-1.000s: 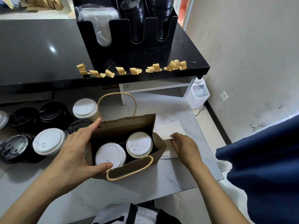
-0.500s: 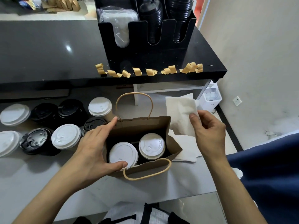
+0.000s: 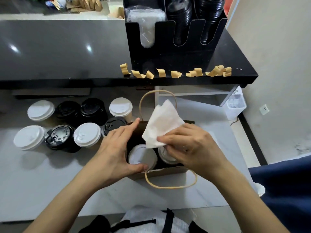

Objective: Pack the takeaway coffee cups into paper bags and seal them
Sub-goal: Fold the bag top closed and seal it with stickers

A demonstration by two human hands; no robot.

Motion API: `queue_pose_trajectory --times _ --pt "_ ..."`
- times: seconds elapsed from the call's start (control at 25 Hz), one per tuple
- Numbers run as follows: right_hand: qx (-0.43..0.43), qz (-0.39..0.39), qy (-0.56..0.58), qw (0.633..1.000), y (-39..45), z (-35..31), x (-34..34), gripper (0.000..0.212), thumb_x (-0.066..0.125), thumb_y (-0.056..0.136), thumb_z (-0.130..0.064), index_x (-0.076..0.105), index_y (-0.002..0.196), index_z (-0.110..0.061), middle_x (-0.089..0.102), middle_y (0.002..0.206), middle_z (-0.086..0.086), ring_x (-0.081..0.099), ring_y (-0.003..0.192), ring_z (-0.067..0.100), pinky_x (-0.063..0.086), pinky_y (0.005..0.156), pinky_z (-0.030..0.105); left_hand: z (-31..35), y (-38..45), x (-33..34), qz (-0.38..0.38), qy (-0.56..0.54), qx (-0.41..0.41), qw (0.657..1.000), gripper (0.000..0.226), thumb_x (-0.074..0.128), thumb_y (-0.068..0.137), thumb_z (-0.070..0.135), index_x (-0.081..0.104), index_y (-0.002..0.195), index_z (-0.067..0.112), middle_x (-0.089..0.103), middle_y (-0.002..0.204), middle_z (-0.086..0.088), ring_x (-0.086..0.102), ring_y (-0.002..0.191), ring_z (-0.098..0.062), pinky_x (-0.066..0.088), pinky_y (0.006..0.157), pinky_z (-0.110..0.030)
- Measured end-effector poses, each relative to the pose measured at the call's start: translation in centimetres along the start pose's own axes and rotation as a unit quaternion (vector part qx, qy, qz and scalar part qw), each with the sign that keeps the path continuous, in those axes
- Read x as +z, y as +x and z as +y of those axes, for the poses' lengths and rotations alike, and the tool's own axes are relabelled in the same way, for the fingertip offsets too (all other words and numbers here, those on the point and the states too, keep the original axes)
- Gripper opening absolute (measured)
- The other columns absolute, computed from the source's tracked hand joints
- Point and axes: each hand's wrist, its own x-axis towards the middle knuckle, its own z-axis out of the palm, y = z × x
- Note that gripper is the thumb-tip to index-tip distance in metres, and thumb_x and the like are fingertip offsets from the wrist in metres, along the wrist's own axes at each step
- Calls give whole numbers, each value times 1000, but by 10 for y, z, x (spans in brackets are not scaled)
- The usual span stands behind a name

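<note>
Pale marble-look counter (image 3: 50,190), with a black raised shelf (image 3: 67,52) behind it carrying a black lid organiser (image 3: 175,47) and a row of curled brown tape strips (image 3: 175,73) stuck along its front edge. Plain wall and a socket to the right.

Brown paper bag (image 3: 161,172) stood open at mid-counter, one twisted handle upright, the other folded toward the person. Two white-lidded cups sat inside; the left cup (image 3: 141,155) showed plainly, the right one mostly hidden under the hand. Eight more lidded cups (image 3: 87,137), black and white, waited in a cluster just left of the bag.

Left hand (image 3: 116,148) braced the bag mouth, fingers straight along the far wall, thumb on the near rim. Right hand (image 3: 190,147) pinched a folded white napkin (image 3: 161,125) by its lower corner, held over the opening.

Step in hand, by my reading: adding the napkin before closing. Next move calls for tucking it down beside the lids, then bringing the bag's top edges together and fetching a tape strip from the shelf.
</note>
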Motion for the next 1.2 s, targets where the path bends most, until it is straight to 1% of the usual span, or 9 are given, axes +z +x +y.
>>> queue_pose_trajectory --times 0.08,0.24,0.44,0.6,0.72,0.84,0.96,1.04,1.2 --pt "-33 -86 -55 994 3 5 8 19 68 87 -28 81 100 -27 76 94 -11 68 85 19 41 77 23 0 0 0 2 1 -3 1000 124 71 56 74 11 159 42 37 147 23 34 136 -11 31 116 -37" --pt "-57 -207 -106 971 16 9 19 21 68 80 -31 81 96 -34 76 91 -12 69 80 20 35 64 28 0 0 2 5 2 -4 1000 122 68 58 75 12 160 40 39 146 20 35 136 -11 31 116 -37" --pt "19 -369 -141 919 24 1 21 33 57 96 -30 67 125 -40 72 117 -9 64 108 18 40 83 33 1 -2 4 17 6 1 1000 109 64 68 68 11 159 42 38 145 22 34 134 -10 29 115 -32" --pt "59 -406 -127 903 26 -10 17 34 60 94 -41 62 128 -41 71 112 -9 64 104 19 40 77 32 1 -3 4 30 6 4 1000 98 67 79 55 12 159 42 40 144 21 36 133 -11 31 114 -34" --pt "108 -403 -104 903 27 -14 11 37 48 101 -48 61 134 -38 71 118 -7 63 111 20 50 90 36 1 -5 4 34 -2 -4 999 89 68 86 50 16 159 42 42 144 20 35 134 -10 31 115 -36" --pt "119 -309 -46 943 21 -16 5 30 47 104 -40 66 126 -33 72 112 -10 64 105 15 51 88 36 4 -7 4 65 4 -5 998 73 57 87 53 30 154 41 49 138 21 41 130 -10 34 112 -39" --pt "120 -100 24 987 9 -7 -6 20 56 98 -29 73 108 -25 70 91 -12 62 85 9 50 79 31 6 -9 0 99 -17 0 995 56 55 89 48 48 144 39 55 128 22 47 122 -9 39 106 -41" --pt "138 18 54 989 -2 0 -15 14 62 96 -18 72 104 -21 69 90 -9 61 82 9 50 78 29 8 -10 -4 126 -30 10 991 43 59 90 39 58 133 36 58 121 21 50 117 -10 41 102 -38" --pt "259 133 98 952 -21 8 -22 6 65 96 -15 62 100 -20 63 92 -6 62 86 13 50 78 27 12 -17 -12 194 -64 -14 979 13 63 88 30 62 101 32 59 105 14 53 107 -15 41 93 -28"
